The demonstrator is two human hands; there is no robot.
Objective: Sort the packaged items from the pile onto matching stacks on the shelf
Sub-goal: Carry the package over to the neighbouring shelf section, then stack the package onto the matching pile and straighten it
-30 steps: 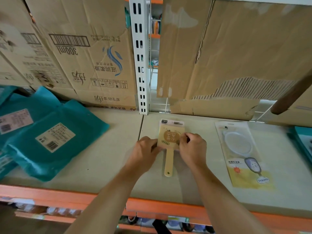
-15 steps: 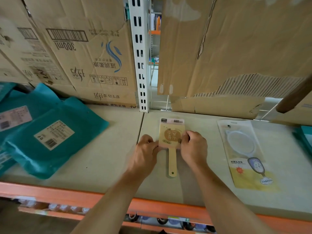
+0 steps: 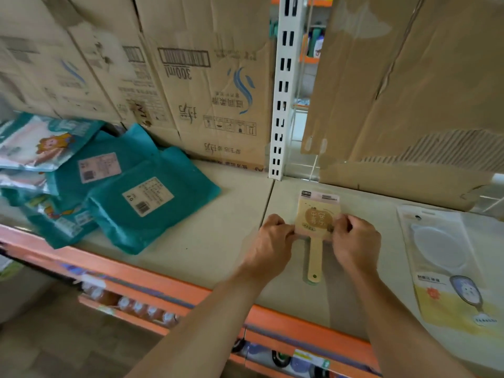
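Observation:
A small wooden paddle in a beige printed pack [image 3: 317,214] lies flat on the shelf board [image 3: 223,241], handle toward me. My left hand [image 3: 272,241] pinches the pack's left edge and my right hand [image 3: 354,241] pinches its right edge, fingers curled. To the right lies a clear-and-yellow pack with a white round item [image 3: 447,263]. At the left sits the pile: teal pouches with white labels [image 3: 147,203] and cartoon-printed pouches [image 3: 41,143].
Cardboard boxes [image 3: 207,83] stand against the back of the shelf. A white slotted upright [image 3: 283,88] divides the bays. Torn cardboard sheets [image 3: 409,99] hang at the right. The orange shelf rail [image 3: 169,285] runs along the front, with bottles on the shelf below.
Both hands stay on the paddle pack at the same spot on the shelf. The view has swung left, bringing more of the pouch pile into sight.

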